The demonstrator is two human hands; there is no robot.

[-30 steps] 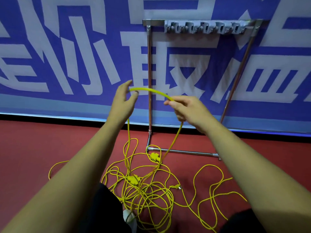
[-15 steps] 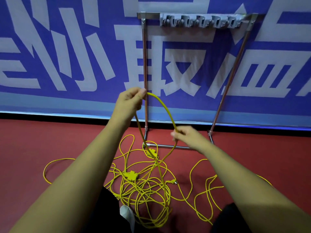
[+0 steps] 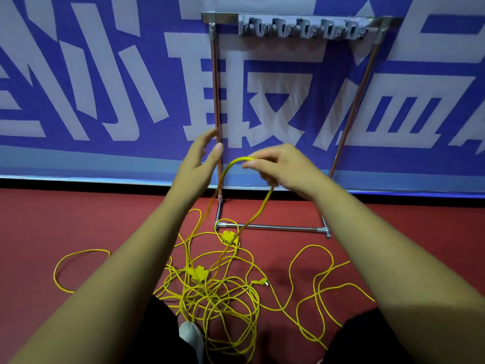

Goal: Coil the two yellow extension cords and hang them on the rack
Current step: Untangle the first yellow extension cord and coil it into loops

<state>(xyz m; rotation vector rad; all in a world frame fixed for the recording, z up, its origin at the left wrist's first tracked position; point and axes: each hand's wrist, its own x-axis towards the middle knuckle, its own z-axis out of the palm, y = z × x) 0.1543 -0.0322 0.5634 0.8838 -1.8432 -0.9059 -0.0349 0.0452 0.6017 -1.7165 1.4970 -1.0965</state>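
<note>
Two yellow extension cords (image 3: 220,292) lie tangled in loose loops on the red floor, with their yellow sockets and a plug among them. My right hand (image 3: 278,166) pinches the top of one raised loop of yellow cord (image 3: 231,166) that hangs down to the pile. My left hand (image 3: 199,156) is beside that loop, fingers apart, thumb near the cord but not gripping it. The metal rack (image 3: 216,101) stands behind the pile against the banner, with a grey row of hooks (image 3: 301,28) on its top bar.
A blue and white banner (image 3: 105,88) fills the wall behind the rack. The rack's base bar (image 3: 273,227) rests on the red floor just beyond the cords. My dark trouser legs and a grey shoe (image 3: 190,337) are at the bottom.
My left hand has let go of the cord and opened. My right hand has risen from near the floor, lifting a loop of cord up toward my left hand.
</note>
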